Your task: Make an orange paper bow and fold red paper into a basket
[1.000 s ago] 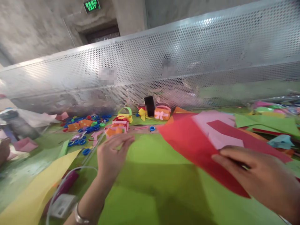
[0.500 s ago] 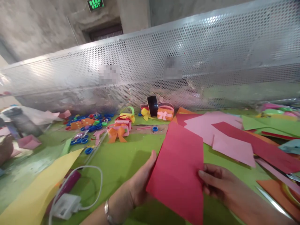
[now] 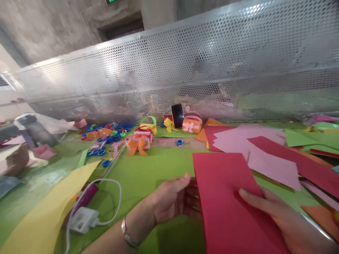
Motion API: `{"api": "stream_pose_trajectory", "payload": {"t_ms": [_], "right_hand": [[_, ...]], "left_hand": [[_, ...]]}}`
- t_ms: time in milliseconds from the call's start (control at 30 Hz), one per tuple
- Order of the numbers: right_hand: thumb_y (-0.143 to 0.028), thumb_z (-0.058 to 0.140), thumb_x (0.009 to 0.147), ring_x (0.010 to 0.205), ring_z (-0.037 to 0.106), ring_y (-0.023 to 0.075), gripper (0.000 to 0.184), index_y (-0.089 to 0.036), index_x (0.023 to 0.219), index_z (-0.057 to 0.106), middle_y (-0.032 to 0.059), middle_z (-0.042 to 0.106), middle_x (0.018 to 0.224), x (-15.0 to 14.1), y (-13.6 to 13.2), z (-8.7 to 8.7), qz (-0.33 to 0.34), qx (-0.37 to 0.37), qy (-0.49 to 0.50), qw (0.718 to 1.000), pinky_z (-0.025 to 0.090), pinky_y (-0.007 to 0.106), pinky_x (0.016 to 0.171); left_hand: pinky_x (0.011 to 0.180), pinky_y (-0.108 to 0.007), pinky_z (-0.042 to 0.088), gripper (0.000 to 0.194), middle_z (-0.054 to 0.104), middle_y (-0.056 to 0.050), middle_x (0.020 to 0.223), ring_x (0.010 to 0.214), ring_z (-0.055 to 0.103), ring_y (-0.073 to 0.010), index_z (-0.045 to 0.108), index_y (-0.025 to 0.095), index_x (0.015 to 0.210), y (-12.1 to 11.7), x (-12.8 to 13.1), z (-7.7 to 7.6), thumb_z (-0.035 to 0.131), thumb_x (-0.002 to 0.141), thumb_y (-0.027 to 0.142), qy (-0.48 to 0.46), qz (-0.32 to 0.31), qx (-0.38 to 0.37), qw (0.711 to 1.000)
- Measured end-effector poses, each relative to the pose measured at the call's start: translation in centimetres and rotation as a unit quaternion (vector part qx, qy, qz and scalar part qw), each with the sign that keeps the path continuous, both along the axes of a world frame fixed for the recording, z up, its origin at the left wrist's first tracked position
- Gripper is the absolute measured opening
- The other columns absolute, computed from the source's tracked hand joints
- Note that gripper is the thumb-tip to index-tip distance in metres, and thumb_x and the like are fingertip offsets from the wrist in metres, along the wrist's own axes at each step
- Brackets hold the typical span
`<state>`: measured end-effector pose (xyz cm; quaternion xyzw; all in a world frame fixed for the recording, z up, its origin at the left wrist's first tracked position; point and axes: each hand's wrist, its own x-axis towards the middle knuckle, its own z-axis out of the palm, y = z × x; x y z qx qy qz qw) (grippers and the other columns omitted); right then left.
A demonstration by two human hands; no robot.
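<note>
Both my hands hold one red paper sheet (image 3: 225,197) over the green table cover (image 3: 148,169). My left hand (image 3: 172,199) grips the sheet's left edge, thumb up beside it and fingers curled behind. My right hand (image 3: 278,218) lies on the sheet's right part, thumb on top and the other fingers hidden under the paper. A bracelet sits on my left wrist.
Pink, dark red, green and orange sheets (image 3: 265,151) are spread at the right. Small paper baskets (image 3: 139,141) and blue rings (image 3: 106,135) lie ahead. A phone (image 3: 177,115) leans on the perforated metal screen (image 3: 212,70). A white charger with cable (image 3: 84,218) and a yellow sheet (image 3: 45,211) lie at the left.
My right hand brought the red sheet from the right pile to the middle. My left hand then took its left edge, and the sheet has shifted lower and to the right.
</note>
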<state>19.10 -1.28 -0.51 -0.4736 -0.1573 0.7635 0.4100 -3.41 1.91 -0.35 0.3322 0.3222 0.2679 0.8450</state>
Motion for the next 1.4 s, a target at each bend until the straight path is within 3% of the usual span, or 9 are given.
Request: {"api": "stream_pose_trajectory", "payload": {"t_ms": [133,333,467,600,733,1000,1100,1267,1400], "right_hand": [[-0.037,0.083,0.058,0.087,0.069,0.0379,0.039,-0.024,0.092,0.071,0.0097,0.075,0.092,-0.5,-0.2,0.2,-0.013,-0.027,-0.003,1.000,0.058,0.047,0.073],[-0.039,0.083,0.060,0.089,0.069,0.0355,0.039,-0.026,0.094,0.069,0.0074,0.075,0.097,0.0,0.2,-0.6,-0.029,-0.006,-0.066,0.997,0.059,0.044,0.072],[-0.041,0.081,0.062,0.096,0.067,0.0333,0.042,-0.031,0.100,0.068,0.0060,0.073,0.106,0.3,0.2,-1.3,-0.011,0.028,-0.082,0.996,0.059,0.041,0.073],[-0.041,0.076,0.069,0.097,0.067,0.0303,0.043,-0.030,0.108,0.066,0.0060,0.070,0.112,0.7,0.5,-1.4,0.004,0.104,-0.056,0.993,0.057,0.041,0.079],[-0.041,0.075,0.072,0.093,0.067,0.0272,0.034,-0.023,0.099,0.066,0.0074,0.071,0.107,0.9,1.1,-1.5,0.046,0.167,-0.091,0.981,0.055,0.039,0.079],[-0.046,0.075,0.069,0.089,0.067,0.0257,0.035,-0.018,0.090,0.066,0.0083,0.072,0.096,0.5,1.7,-2.0,0.023,0.231,-0.207,0.950,0.054,0.036,0.077],[-0.049,0.075,0.068,0.089,0.067,0.0237,0.044,-0.019,0.099,0.065,0.0076,0.071,0.098,0.7,2.0,-1.7,0.007,0.230,-0.220,0.948,0.054,0.034,0.078],[-0.058,0.072,0.066,0.098,0.064,0.0254,0.071,-0.021,0.123,0.053,0.0080,0.067,0.106,2.0,2.9,-1.3,-0.096,0.241,-0.303,0.917,0.053,0.038,0.083],[-0.056,0.070,0.068,0.097,0.063,0.0273,0.050,-0.020,0.103,0.066,0.0085,0.069,0.102,2.5,3.2,-1.2,-0.037,0.272,-0.360,0.892,0.051,0.040,0.086]], "left_hand": [[0.059,-0.023,0.050,0.048,0.068,-0.006,0.072,0.062,0.063,-0.0135,0.069,0.012,0.080,-0.4,0.5,-0.1,0.081,0.059,0.053,0.045,0.000,0.040,0.998],[0.058,-0.023,0.047,0.058,0.068,-0.006,0.071,0.061,0.061,-0.0127,0.069,0.012,0.077,-1.2,1.3,0.3,0.072,0.058,0.067,0.090,0.037,0.076,0.992],[0.060,-0.022,0.044,0.047,0.070,-0.004,0.073,0.062,0.059,-0.0117,0.071,0.012,0.073,-1.4,2.0,-0.4,0.086,0.047,0.049,0.151,0.044,0.057,0.986],[0.055,-0.023,0.042,0.033,0.069,-0.003,0.067,0.056,0.058,-0.0123,0.069,0.013,0.066,-0.3,1.6,-0.8,0.082,0.049,0.038,0.223,0.122,0.063,0.965],[0.052,-0.022,0.040,0.026,0.068,-0.001,0.061,0.053,0.058,-0.0119,0.067,0.014,0.064,0.9,0.6,-0.5,0.079,0.054,0.034,0.251,0.162,0.090,0.950],[0.053,-0.023,0.043,0.033,0.069,-0.001,0.065,0.056,0.060,-0.0140,0.066,0.015,0.071,1.3,-0.2,-0.2,0.080,0.054,0.039,0.262,0.157,0.117,0.945],[0.050,-0.022,0.041,0.032,0.068,-0.001,0.061,0.052,0.058,-0.0124,0.064,0.015,0.067,1.6,-0.7,0.0,0.081,0.054,0.038,0.288,0.149,0.114,0.939],[0.047,-0.020,0.038,0.035,0.066,0.000,0.058,0.049,0.057,-0.0115,0.061,0.015,0.065,1.8,-1.5,0.5,0.082,0.053,0.041,0.315,0.120,0.130,0.933],[0.044,-0.019,0.035,0.042,0.063,0.002,0.055,0.047,0.052,-0.0104,0.058,0.015,0.061,1.7,-1.3,0.9,0.084,0.046,0.045,0.343,0.099,0.138,0.924]]}}
